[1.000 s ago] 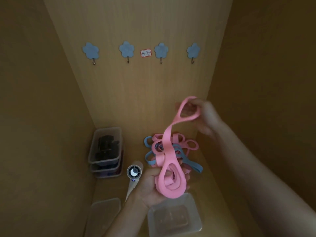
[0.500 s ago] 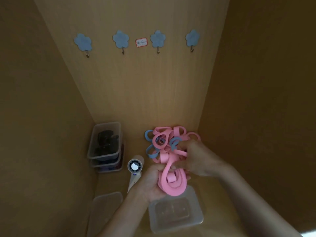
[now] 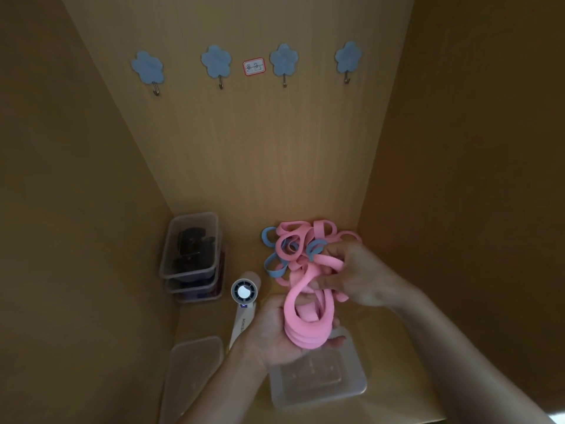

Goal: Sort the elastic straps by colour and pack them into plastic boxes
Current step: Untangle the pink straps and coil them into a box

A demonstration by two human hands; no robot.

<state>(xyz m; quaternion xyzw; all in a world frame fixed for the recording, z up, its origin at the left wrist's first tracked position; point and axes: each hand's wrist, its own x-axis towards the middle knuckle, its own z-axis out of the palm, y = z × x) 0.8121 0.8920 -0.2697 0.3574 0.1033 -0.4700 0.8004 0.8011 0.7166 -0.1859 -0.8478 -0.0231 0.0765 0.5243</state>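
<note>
A coiled pink strap [image 3: 307, 338]
The left hand [image 3: 269, 333] grips it; the right hand [image 3: 360, 276] pinches it at 1 o'clock.

Pink straps [image 3: 306, 333] & blue straps [image 3: 273, 269]: soft, smooth, matt, look rubbery. Clear box [image 3: 351, 390] & lid [image 3: 195, 371]: see-through plastic, a bit cloudy. Back wall [image 3: 260, 148]: light wood w/ fine lines, matt. Flower hooks [image 3: 147, 67]: blue plastic, metal hook. Label [image 3: 254, 67]: paper. Fan [image 3: 243, 292]: white smooth plastic.
</note>
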